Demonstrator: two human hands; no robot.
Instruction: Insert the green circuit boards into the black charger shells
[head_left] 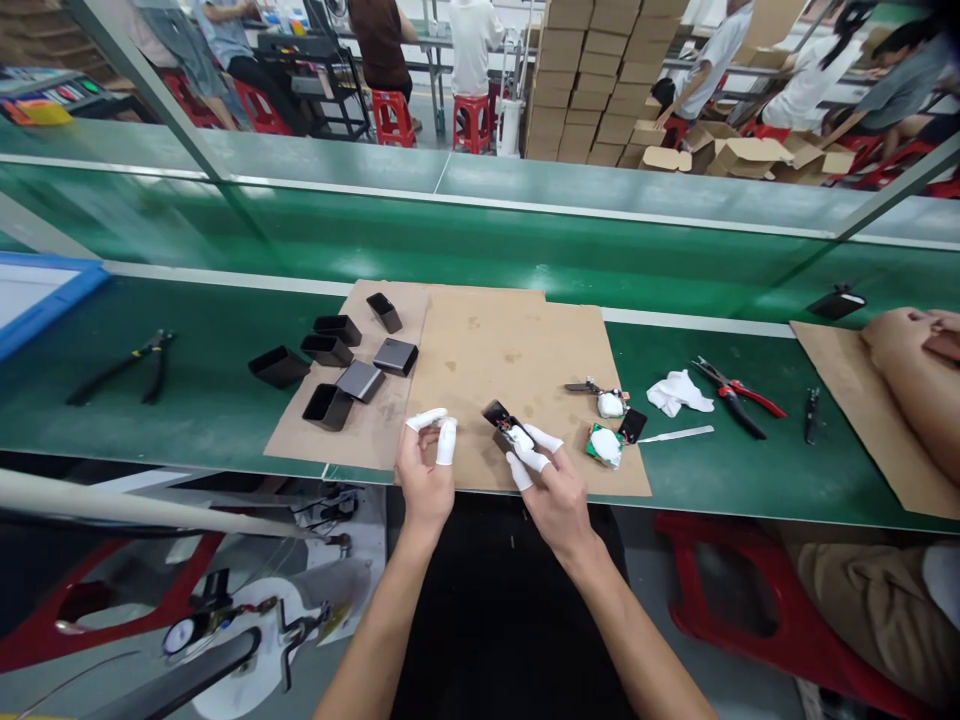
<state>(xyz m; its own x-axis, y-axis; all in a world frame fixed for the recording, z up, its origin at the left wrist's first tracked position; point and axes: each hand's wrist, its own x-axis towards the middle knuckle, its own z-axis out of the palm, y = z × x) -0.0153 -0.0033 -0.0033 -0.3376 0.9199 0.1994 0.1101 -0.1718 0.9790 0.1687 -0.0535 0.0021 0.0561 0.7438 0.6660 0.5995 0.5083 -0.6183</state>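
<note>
My right hand point(551, 480), with white finger cots on its fingertips, pinches a small black device point(504, 420) with white and coloured parts inside, at the near edge of the brown cardboard sheet point(510, 350). My left hand point(426, 462), also in finger cots, hovers just left of it with fingers apart and holds nothing. Several dark rectangular casings point(337, 360) lie on the cardboard's left part. Two small assemblies with white parts point(609, 425) lie to the right of my right hand.
Black pliers point(124, 365) lie on the green bench at left. A white cloth point(679, 392), red-handled pliers point(739, 395) and tweezers point(675, 435) lie right. A neighbour's arm point(911, 380) rests on another cardboard sheet. Stacked boxes point(600, 80) and seated people are beyond.
</note>
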